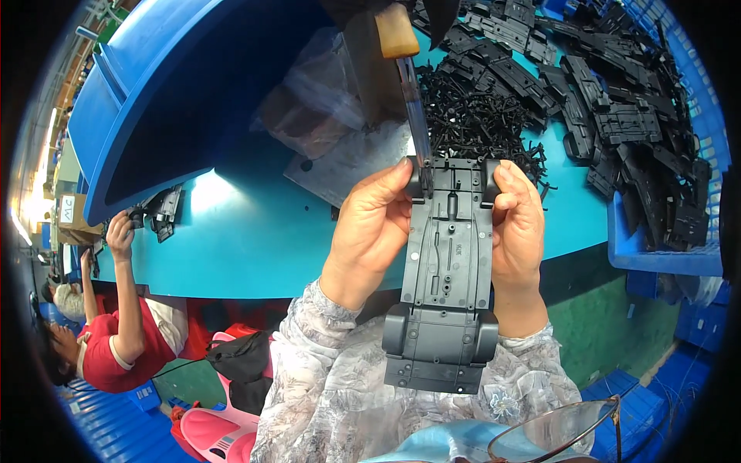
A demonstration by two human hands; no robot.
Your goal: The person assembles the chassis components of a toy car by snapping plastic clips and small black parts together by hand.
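A long black plastic toy car chassis (pixel 449 262) is held upright in front of my chest, its moulded underside showing wheel arches, ribs and holes. My left hand (pixel 369 220) grips its upper left corner, thumb on the wheel arch. On the opposite corner my right hand (pixel 515 220) has its thumb and bent fingers closed round the edge. A slim metal shaft (pixel 415 108) below a yellowish block (pixel 397 32) comes down to the chassis's upper left end. Whether its tip touches the plastic I cannot tell.
Small black parts (pixel 478 108) lie heaped behind the chassis on the teal table (pixel 255 255). More black chassis pieces (pixel 571 92) fill the right, by a blue crate (pixel 664 258). A big blue bin (pixel 116 85) looms at left. Another person (pixel 123 332) in red works beyond it.
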